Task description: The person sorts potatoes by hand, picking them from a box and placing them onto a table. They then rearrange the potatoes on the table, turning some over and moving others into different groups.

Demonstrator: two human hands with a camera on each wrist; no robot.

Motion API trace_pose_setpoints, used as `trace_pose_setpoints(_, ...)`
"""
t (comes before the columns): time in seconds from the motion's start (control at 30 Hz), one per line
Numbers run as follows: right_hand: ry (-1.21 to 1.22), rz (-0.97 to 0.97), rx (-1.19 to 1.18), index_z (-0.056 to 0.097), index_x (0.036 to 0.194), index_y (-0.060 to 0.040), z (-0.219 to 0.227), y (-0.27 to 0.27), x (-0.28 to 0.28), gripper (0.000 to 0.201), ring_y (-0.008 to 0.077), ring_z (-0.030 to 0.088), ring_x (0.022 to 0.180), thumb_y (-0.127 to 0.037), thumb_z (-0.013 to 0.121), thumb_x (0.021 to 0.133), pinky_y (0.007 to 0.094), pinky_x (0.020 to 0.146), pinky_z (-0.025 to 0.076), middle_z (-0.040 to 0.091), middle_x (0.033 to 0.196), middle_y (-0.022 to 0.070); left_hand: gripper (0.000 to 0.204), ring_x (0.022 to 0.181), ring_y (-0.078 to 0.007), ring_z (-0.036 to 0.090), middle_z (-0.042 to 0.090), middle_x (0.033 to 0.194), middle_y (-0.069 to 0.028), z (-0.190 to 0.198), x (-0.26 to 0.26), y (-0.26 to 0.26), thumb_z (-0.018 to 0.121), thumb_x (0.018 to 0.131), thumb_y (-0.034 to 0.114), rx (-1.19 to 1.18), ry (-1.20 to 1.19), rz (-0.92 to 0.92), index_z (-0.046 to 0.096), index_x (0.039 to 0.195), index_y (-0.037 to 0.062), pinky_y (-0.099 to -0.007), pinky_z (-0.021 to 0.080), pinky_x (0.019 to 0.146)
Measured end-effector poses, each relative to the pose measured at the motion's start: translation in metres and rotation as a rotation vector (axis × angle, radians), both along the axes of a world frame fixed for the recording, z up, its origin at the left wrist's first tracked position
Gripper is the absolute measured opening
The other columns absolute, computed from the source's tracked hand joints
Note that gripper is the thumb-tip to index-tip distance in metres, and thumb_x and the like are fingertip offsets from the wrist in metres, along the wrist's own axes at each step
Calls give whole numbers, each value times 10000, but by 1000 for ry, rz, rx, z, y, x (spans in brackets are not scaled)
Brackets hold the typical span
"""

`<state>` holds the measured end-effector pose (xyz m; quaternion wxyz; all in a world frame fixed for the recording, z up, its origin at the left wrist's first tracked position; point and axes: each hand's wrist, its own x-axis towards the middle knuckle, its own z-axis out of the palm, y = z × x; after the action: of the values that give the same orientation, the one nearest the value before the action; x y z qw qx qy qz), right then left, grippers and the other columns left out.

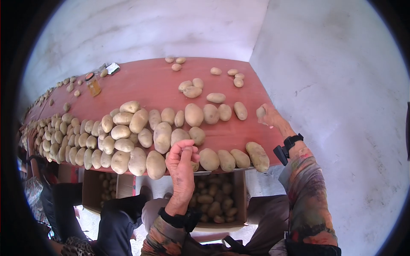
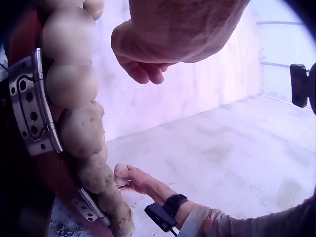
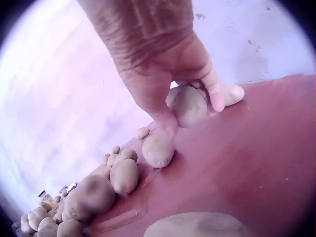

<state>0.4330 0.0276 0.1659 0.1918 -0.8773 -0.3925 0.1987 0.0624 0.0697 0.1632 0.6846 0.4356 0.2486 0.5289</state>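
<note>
At the table's right edge (image 1: pixel 273 147) — right hand (image 1: pixel 273 118) grips a potato (image 1: pixel 261 112).

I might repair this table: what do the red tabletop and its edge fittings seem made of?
Tabletop: perhaps laminate or painted board, smooth with a faint sheen; the look leaves it open.
Edge fittings: probably bare metal, given their silvery shine and round holes.

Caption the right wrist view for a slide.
A right hand grips a potato between thumb and fingers at a red tabletop, with more potatoes lying nearby.
</note>
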Motion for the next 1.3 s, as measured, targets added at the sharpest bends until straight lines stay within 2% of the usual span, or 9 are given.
trace_pose_setpoints(0.1, -162, 31, 44, 432, 1203, -84, -13, 22, 4, 567, 207, 581, 680, -156, 666, 692, 321, 467, 471, 590, 812, 109, 124, 633, -71, 509, 593, 775, -37, 3, -2, 0, 508, 890, 73, -11, 18, 3, 601, 956, 26, -209, 431, 593)
trace_pose_setpoints(0.2, -255, 32, 33, 422, 1237, -84, -12, 38, -7, 593, 266, 613, 771, -161, 664, 701, 348, 516, 509, 609, 936, 162, 123, 635, -71, 508, 593, 782, -35, 4, -3, 1, 512, 893, 82, -14, 24, 9, 600, 959, 27, -207, 430, 598)
trace_pose_setpoints(0.27, -167, -25, 23, 406, 1238, -42, -14, 48, -8, 600, 360, 595, 930, -145, 699, 725, 382, 682, 528, 580, 1070, 227, 122, 634, -70, 507, 592, 785, -35, 4, -4, 3, 513, 893, 83, -17, 24, 11, 599, 960, 28, -207, 430, 598)
trace_pose_setpoints(0.4, -343, 10, -24, 405, 1245, -59, -41, 63, 9, 582, 357, 599, 916, -141, 681, 739, 400, 683, 531, 585, 1053, 218, 119, 635, -72, 506, 591, 790, -35, 2, -3, 4, 512, 894, 84, -12, 18, 8, 595, 959, 29, -210, 429, 599)
trace_pose_setpoints(0.67, 64, -4, -56, 410, 1228, -16, -19, 63, -9, 593, 236, 626, 731, -144, 656, 704, 335, 506, 542, 606, 884, 134, 121, 647, -77, 512, 591, 784, -35, 1, 1, 2, 504, 896, 81, -27, 41, -14, 594, 952, 23, -215, 432, 609)
trace_pose_setpoints(0.77, 13, 32, -22, 409, 1231, -16, -21, 59, -11, 599, 193, 610, 680, -139, 659, 701, 320, 499, 534, 594, 820, 112, 124, 648, -78, 513, 592, 785, -35, 1, 2, 0, 497, 898, 76, -30, 53, -21, 595, 950, 21, -216, 433, 610)
trace_pose_setpoints(1.0, -39, 18, -148, 341, 1331, -77, -19, 58, -13, 737, 235, 604, 783, -118, 717, 698, 336, 520, 540, 577, 1022, 158, 111, 624, -54, 515, 591, 771, -8, -4, 4, 1, 532, 894, 87, -20, 40, -20, 610, 955, 36, -191, 427, 580)
trace_pose_setpoints(1.07, -151, 51, -138, 341, 1320, -73, -24, 57, -9, 771, 347, 570, 1019, -147, 736, 662, 422, 829, 493, 554, 1150, 201, 112, 624, -54, 515, 591, 770, -9, -4, 4, 1, 533, 894, 89, -18, 40, -23, 610, 955, 35, -192, 427, 581)
trace_pose_setpoints(1.3, -270, 173, -85, 381, 1294, -101, -36, 57, -1, 749, 355, 509, 1120, -90, 750, 642, 443, 935, 420, 548, 1172, 206, 115, 627, -57, 516, 592, 773, -6, -3, 5, 1, 533, 895, 94, -16, 46, -28, 610, 956, 35, -191, 426, 584)
